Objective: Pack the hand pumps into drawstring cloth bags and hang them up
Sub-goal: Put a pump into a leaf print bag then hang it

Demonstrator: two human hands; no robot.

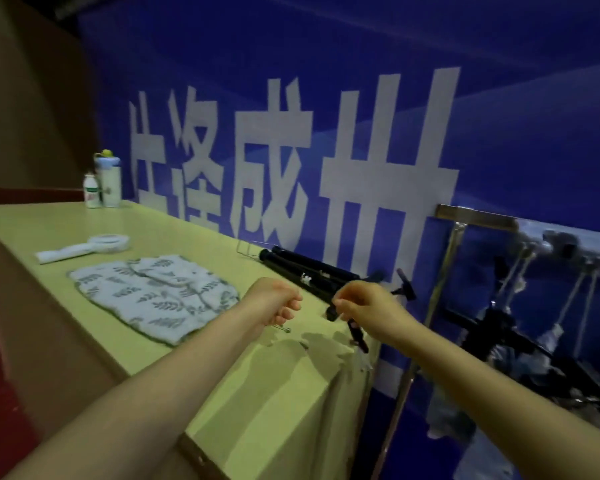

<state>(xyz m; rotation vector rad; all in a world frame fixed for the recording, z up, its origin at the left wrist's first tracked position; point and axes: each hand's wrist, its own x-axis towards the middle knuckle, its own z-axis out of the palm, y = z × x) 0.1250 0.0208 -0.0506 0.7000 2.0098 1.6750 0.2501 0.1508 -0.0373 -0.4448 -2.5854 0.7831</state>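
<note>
Left hand (274,303) and right hand (364,306) are curled, can't tell round what. One bump could send those long black tube pumps (309,271) off the pale green table (49,220).

Small bottle (91,190), flask (110,183) and tape roll (110,242) rest on the table (32,223).

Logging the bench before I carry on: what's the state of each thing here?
Cloth bag: lying flat on the table.
Pumps: lying at the table's back edge, unbagged.
Tape roll: lying flat.
Bottles: upright, capped.
Rack: blurred things hanging from it.
Left hand: fingers curled; hold unclear.
Right hand: fingers pinched near a pump's end; hold unclear.
</note>
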